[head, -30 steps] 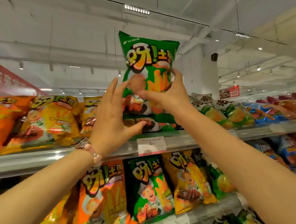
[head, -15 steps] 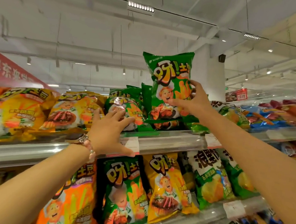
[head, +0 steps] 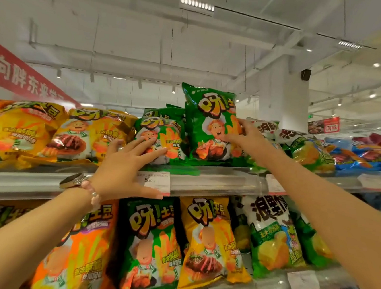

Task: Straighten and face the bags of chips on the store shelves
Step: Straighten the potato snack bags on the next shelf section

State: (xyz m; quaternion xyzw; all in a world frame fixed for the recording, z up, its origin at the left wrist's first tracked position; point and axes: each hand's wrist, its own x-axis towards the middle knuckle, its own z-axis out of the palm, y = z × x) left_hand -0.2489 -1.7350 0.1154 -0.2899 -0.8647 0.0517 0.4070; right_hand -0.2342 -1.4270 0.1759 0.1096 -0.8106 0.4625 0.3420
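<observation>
Step in hand: seating a green chip bag (head: 210,125) upright at the front of the top shelf (head: 216,181). Your right hand (head: 244,135) held it, thumb across its face. Your left hand (head: 124,168) lay flat, fingers spread, on the leaning green bag (head: 159,139) beside it. Next move, I judged: stand that one up, label outward, flush with its neighbour.

We see the upright bag (head: 210,125) on the top shelf (head: 216,181), leaning bag (head: 159,139) left of it, price tag (head: 154,181) below-left on the shelf edge.
</observation>
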